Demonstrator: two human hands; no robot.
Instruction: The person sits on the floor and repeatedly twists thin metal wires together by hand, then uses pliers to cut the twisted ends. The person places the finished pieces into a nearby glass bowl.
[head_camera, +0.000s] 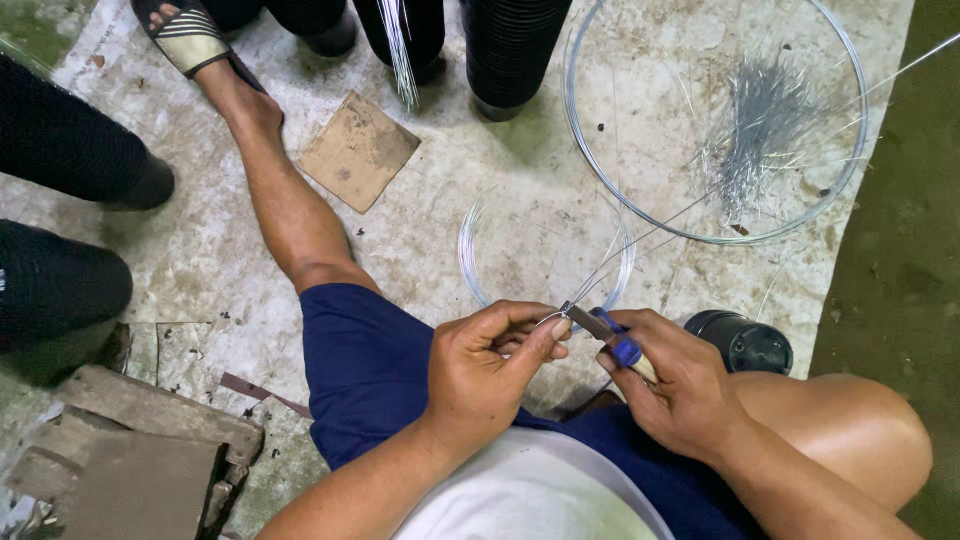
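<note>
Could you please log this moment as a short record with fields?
view: head camera, looking down at a seated person's lap
left hand: fingers pinch a thin wire
right hand: grips blue-handled pliers, tip at the wire
wire's run: up and right toward the large wire ring
in the ring: pile of cut wire pieces
near the hands: small wire coil on the floor, black pot by the right knee
elsewhere: cardboard square, stacked black pots
</note>
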